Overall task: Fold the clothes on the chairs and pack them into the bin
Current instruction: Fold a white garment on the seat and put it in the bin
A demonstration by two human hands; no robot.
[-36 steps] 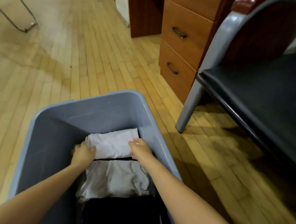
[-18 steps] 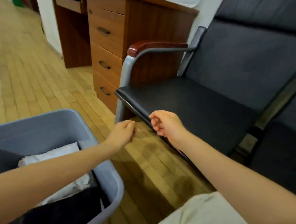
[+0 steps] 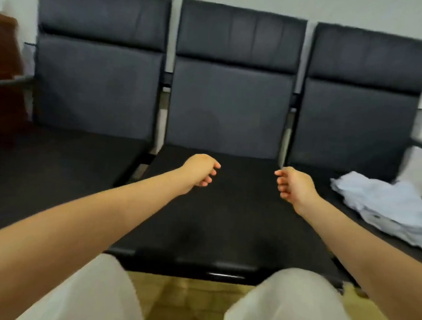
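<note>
We've got both hands out over the middle chair, left hand and right hand loosely curled, holding nothing; white clothes piled on the right seat.

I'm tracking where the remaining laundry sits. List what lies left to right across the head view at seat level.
Left chair seat → left hand over the middle chair seat → right hand → pile of white clothes on the right chair seat.

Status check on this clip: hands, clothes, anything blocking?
Left hand and right hand both empty, loosely curled, over the middle seat. White clothes heaped on the right seat, untouched. Nothing in the way; bin out of view.
</note>
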